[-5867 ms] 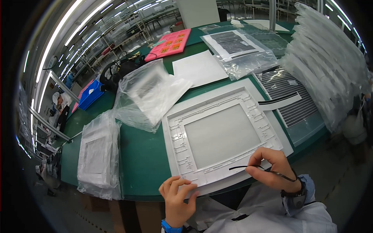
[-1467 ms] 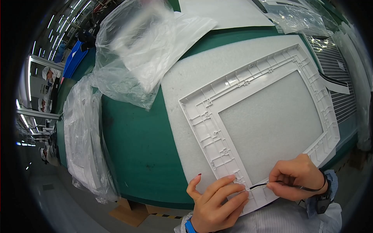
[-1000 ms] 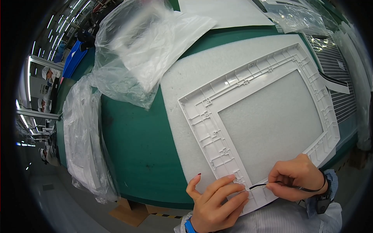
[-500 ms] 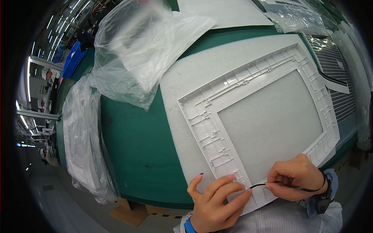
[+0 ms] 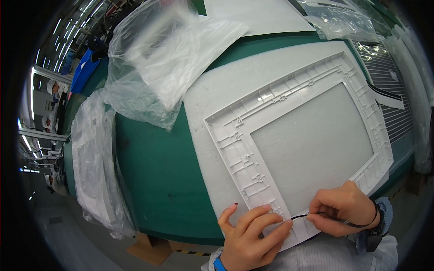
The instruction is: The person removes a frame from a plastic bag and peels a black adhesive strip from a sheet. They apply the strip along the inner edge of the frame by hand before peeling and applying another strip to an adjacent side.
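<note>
A white plastic frame (image 5: 264,162) with a ribbed inner side lies on a white foam sheet (image 5: 203,149), its near left corner towards me. My right hand (image 5: 344,208) pinches a thin black strip (image 5: 299,217); the strip runs back under that wrist. On the frame's near corner rests my left hand (image 5: 257,235), fingers spread, its index fingertip pressing at the strip's end. The thumb of that hand points up, apart from the frame. What lies right under the fingertips is hidden.
Clear plastic bags (image 5: 97,167) lie left on the green table (image 5: 153,180), with more plastic film (image 5: 153,67) at the back. A white sheet (image 5: 257,18) lies at the far edge. On the right are a striped panel (image 5: 393,86) and a white backing piece with black strips (image 5: 388,99).
Hardly anything differs. The view has shifted slightly, and both hands keep nearly the same place on the frame and the strip.
</note>
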Motion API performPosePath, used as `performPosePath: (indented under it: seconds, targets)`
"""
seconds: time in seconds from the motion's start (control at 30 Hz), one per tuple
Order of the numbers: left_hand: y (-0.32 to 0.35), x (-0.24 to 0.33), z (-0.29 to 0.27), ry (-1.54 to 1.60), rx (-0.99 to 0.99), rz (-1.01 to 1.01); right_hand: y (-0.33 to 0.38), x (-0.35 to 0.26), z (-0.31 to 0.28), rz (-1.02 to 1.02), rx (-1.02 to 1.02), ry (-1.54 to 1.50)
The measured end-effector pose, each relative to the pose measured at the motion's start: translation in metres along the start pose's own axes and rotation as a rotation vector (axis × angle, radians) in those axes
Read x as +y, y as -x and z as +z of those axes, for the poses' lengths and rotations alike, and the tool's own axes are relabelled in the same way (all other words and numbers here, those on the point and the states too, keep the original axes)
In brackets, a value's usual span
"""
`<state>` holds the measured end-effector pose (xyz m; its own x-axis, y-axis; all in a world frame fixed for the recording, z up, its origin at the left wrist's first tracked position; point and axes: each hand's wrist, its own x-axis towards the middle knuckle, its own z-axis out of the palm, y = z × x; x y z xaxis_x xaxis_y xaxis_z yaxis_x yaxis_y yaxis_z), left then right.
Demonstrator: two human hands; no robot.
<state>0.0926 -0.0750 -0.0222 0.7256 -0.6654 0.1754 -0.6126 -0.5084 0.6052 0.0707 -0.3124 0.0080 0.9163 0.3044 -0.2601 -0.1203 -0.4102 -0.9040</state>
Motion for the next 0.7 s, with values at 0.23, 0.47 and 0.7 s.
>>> performPosePath:
  seconds: [0.23, 0.47, 0.7]
  targets:
    - [0.0002, 0.0014, 0.0015, 0.023, 0.012, -0.016, 0.0041, -0.0044, 0.0046, 0.005, 0.057, 0.122]
    - [-0.0001, 0.0015, -0.0005, -0.005, -0.005, 0.0, 0.0018, -0.0052, 0.0087, -0.015, 0.07, 0.196]
    - [-0.0002, 0.0012, 0.0005, -0.008, -0.012, -0.011, 0.0015, -0.0092, 0.0106, -0.04, 0.094, 0.313]
